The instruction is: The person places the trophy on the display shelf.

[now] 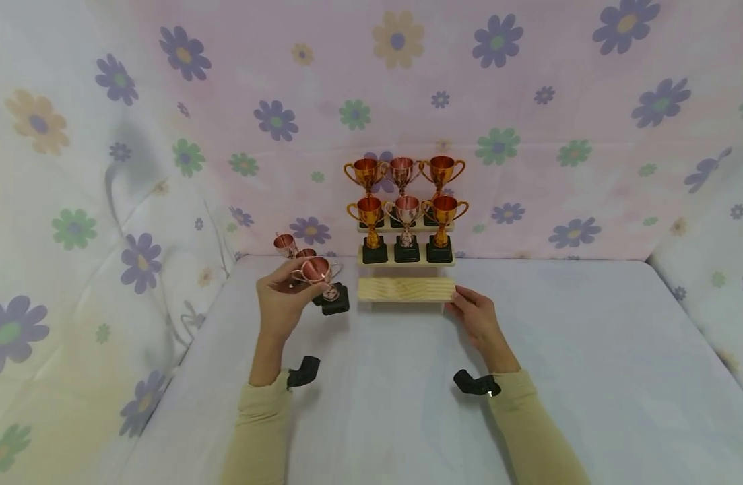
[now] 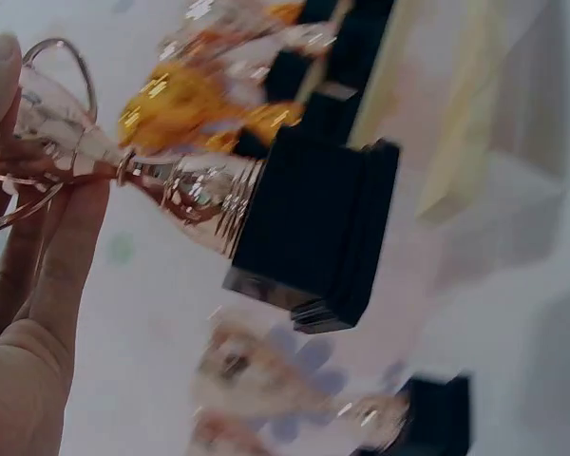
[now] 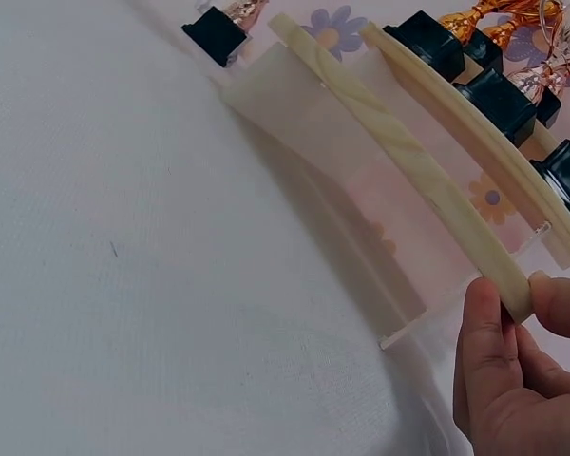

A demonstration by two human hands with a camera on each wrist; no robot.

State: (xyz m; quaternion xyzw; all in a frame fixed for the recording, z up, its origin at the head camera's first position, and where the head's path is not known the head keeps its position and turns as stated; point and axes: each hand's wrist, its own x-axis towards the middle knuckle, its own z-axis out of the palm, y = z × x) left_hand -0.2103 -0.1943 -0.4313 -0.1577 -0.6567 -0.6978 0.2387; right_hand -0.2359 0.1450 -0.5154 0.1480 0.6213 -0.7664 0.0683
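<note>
Six trophies [image 1: 405,202] on stand [image 1: 406,289], left hand [image 1: 281,300] holding trophy [image 1: 320,277]

Bright, even light, soft shadows — left wrist view motion-blurred, head view edges bowed.

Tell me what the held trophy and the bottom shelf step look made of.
Trophy: cup looks like shiny rose-gold metal or metallised plastic, given its mirror glints; its base is matte black, probably plastic. Bottom step: pale unfinished wood with visible grain, on clear, acrylic-looking side panels.

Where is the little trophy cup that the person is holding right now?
In the head view the rose-gold trophy cup is held in the left hand, tilted, just left of the wooden tiered stand and in front of two more small trophies.
</note>
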